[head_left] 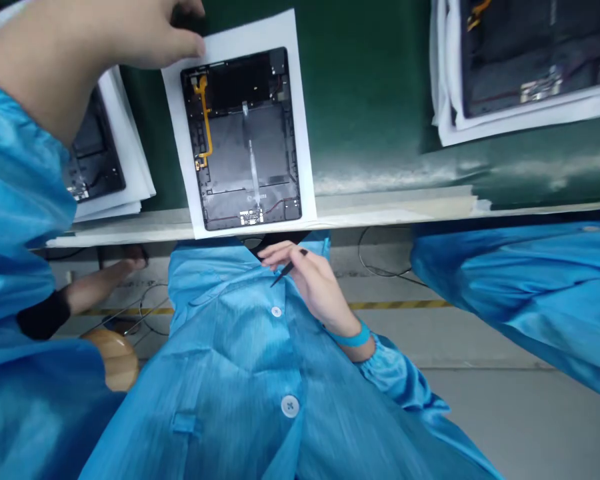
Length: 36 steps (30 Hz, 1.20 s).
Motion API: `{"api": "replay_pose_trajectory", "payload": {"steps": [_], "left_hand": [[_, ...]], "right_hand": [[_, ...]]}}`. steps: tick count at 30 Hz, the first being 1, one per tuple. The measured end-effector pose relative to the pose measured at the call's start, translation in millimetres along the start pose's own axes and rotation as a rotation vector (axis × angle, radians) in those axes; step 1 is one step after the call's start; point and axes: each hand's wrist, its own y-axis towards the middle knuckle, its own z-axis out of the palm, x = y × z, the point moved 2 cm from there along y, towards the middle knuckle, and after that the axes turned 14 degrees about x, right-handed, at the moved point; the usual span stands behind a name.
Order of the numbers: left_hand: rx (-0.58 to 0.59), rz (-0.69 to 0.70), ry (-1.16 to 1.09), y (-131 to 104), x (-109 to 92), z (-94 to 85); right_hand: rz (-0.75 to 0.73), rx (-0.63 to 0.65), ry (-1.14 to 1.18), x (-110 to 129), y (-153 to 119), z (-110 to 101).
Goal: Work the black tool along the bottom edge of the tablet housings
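An open black device housing (250, 147), with an orange flex cable on its left side and a clear strip down its middle, lies on white paper (307, 180) at the bench's front edge. At the upper left, my left hand (153, 33) is over the paper's top-left corner, its thumb at the paper edge. Its thumb and visible fingers are apart with nothing seen between them; the top of the hand is cut off. Below the bench edge, in front of the blue coat, my right hand (315, 280) holds a thin black pointed tool (283, 274).
Another housing (93, 153) on stacked paper lies at the left, partly behind my left arm. A third housing (510, 73) on paper is at the upper right. Tape runs along the green bench's edge (370, 207). A person's blue sleeve (530, 287) is at the right; a wooden stool (113, 360) stands lower left.
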Motion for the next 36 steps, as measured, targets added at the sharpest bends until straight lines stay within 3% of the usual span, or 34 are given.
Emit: {"api": "replay_pose_trajectory", "payload": {"steps": [2,4,9,18,22,28,33,36], "left_hand": [[-0.184,0.034,0.067,3.3,3.1,-7.5],[-0.239,0.053,0.08,2.5,0.5,-11.1],[-0.15,0.049,0.061,-5.7,-6.5,-7.4],[-0.02,0.132,-0.018,-25.0,4.7,8.5],[0.013,0.134,-0.198,-24.0,13.7,16.2],[0.149,0.162,-0.546,-19.2,22.4,30.8],[0.149,0.314,-0.66,-52.8,24.9,28.3],[0.137,0.27,-0.677,-83.7,40.8,16.0]], "right_hand": [[0.048,0.027,0.025,-8.0,6.6,9.5],[0.068,0.014,0.081,-10.1,13.7,18.9],[0.112,-0.075,0.269,-8.5,21.2,35.8],[0.095,-0.225,0.315,-15.7,13.4,35.9],[0.066,-0.279,0.292,-16.2,7.8,33.7],[0.091,-0.316,0.232,-23.1,-2.0,24.0],[0.087,-0.294,0.226,-21.4,-8.2,27.2],[0.072,-0.205,0.186,-12.3,-2.4,43.4]]}}
